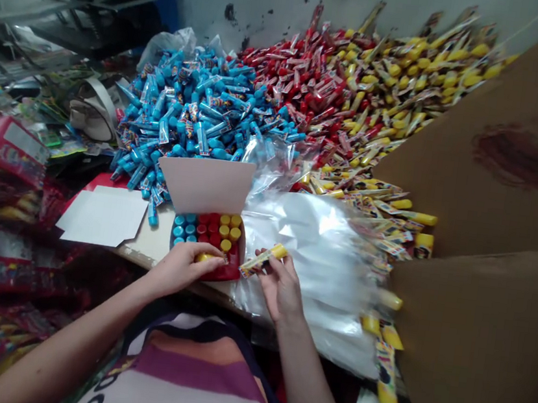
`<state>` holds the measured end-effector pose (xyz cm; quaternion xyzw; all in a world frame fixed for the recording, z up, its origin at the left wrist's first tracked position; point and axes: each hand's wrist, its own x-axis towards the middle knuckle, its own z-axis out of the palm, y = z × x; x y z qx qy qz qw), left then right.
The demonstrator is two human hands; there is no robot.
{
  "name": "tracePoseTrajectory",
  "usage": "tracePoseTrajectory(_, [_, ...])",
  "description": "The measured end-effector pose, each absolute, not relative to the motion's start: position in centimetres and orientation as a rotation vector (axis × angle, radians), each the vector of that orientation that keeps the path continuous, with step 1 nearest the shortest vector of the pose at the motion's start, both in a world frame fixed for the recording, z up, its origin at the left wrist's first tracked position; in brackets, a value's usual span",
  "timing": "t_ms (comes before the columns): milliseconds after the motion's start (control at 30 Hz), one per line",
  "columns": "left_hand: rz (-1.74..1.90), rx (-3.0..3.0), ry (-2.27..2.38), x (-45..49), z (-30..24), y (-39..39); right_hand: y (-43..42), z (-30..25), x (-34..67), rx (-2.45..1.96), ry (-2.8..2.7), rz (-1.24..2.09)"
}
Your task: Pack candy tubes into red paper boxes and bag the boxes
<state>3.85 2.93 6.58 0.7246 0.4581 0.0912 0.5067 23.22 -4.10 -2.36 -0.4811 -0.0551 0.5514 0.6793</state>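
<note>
A box with a raised white lid (207,186) stands in front of me, its red inner wall (231,270) showing. Inside are rows of upright tubes with blue caps (184,227), red caps (210,225) and yellow caps (230,227). My left hand (188,265) reaches over the box's near edge, fingers closed round a yellow-capped tube (204,257) that they partly cover. To the right of the box, my right hand (282,285) pinches another yellow-capped tube (263,261), tilted with its cap up to the right and its printed wrapper end toward the box.
Behind the box lie heaps of blue tubes (202,108), red tubes (308,75) and yellow tubes (413,69). Clear plastic bags (312,252) cover the table's right side. A white card (103,215) lies left; a big cardboard carton (483,254) stands right. Packed boxes (2,162) are at far left.
</note>
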Motion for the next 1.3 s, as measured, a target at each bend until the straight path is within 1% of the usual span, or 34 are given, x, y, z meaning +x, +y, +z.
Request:
tracePoseTrajectory(100, [0.172,1.689,1.121,3.9,6.4,3.4,-3.6,-2.8,23.0,-1.203,-0.229,1.082])
tracePoseTrajectory(200, [0.131,1.688,1.102,3.9,6.3,3.8,-3.1,-3.5,22.7,-1.35,-0.458,0.958])
tracePoseTrajectory(333, [0.153,1.731,1.144,4.1,5.9,4.2,-2.6,-4.4,21.9,-1.516,-0.718,0.802])
tracePoseTrajectory(467, [0.209,1.724,1.17,4.0,6.3,4.1,-2.1,-5.9,21.2,-1.532,-0.952,0.614])
tracePoseTrajectory(567, [0.244,1.676,1.183,3.5,7.0,3.6,-1.8,-6.6,21.3,-1.514,-1.189,0.56])
tracePoseTrajectory(700, [0.306,1.54,1.226,2.7,7.4,3.3,-1.5,-6.2,21.7,-1.541,-1.373,0.568])
tracePoseTrajectory(867, [0.409,1.304,1.226,2.5,6.5,3.9,-1.3,-6.2,21.2,-1.656,-1.524,0.558])
tracePoseTrajectory(1000, [0.48,1.157,1.237,3.0,5.7,4.7,-1.1,-6.1,21.2,-1.657,-1.518,0.658])
tracePoseTrajectory(1067, [0.474,1.142,1.253,3.5,5.4,4.9,-1.0,-4.8,21.8,-1.598,-1.414,0.726])
tracePoseTrajectory(1167, [0.407,1.232,1.257,4.7,5.1,5.0,-1.1,-1.3,22.5,-1.485,-1.248,0.899])
tracePoseTrajectory(1233, [0.367,1.355,1.217,5.7,5.1,5.0,-1.1,1.4,22.5,-1.405,-1.295,1.025])
tracePoseTrajectory(1300, [0.348,1.472,1.169,6.7,5.2,4.9,-1.1,3.3,22.2,-1.356,-1.403,1.067])
